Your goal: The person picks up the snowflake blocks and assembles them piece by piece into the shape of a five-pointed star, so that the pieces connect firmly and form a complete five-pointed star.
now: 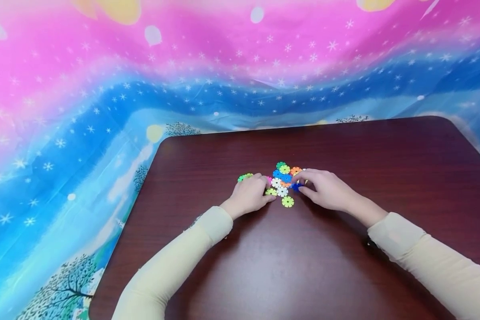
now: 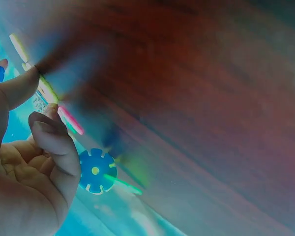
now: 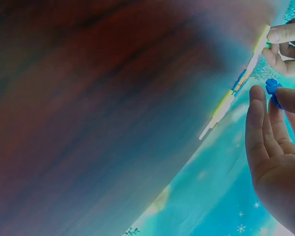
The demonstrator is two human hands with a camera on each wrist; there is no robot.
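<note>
Small notched plastic snowflake discs lie in a loose pile on the table. At the pile's left edge is my left hand, thumb and forefinger on opposite sides of a yellow-green disc. Beside its curled fingers, a blue disc stands on edge with a green disc slotted into it. My right hand is at the pile's right side, pinching a dark blue disc between thumb and fingers. Between the hands are white discs, a lighter blue disc and a pink disc, partly covered.
A lone yellow disc lies at the near side of the pile, and a dark green disc at the far side. An orange disc is by the right fingers. Beyond the dark wooden table hangs a patterned cloth.
</note>
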